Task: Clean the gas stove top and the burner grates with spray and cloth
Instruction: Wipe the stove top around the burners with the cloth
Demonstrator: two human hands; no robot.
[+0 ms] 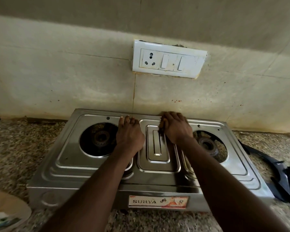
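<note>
nearest, at the lower left corner, the edge of a pale round dish [5,213] sits on the speckled counter [15,148]. just beyond it stands the steel gas stove [94,174], its front panel carrying a label [157,201] that reads surya. on the counter just right of the stove lie some dark pieces [273,169], likely a grate and perhaps a cloth, though i cannot tell for sure.

the stove top has no grates on it. the left burner [100,138] and the right burner [208,145] sit bare in their round openings.

both forearms reach across the top to its back rim. the left hand [129,133] has its fingers bent over that rim, gripping it. the right hand [176,128] is curled at the rim too, with something dark along its inner side. whether that is a cloth, a shadow or a reflection i cannot tell.

behind is the stained wall [74,81] with a white switchboard [169,59].

the step looks like handling the stove body at its back edge, shifting it or working along it, with the grates already off. no spray bottle is in view, so the next move probably calls for fetching it and a cloth, then wetting and wiping the top.
</note>
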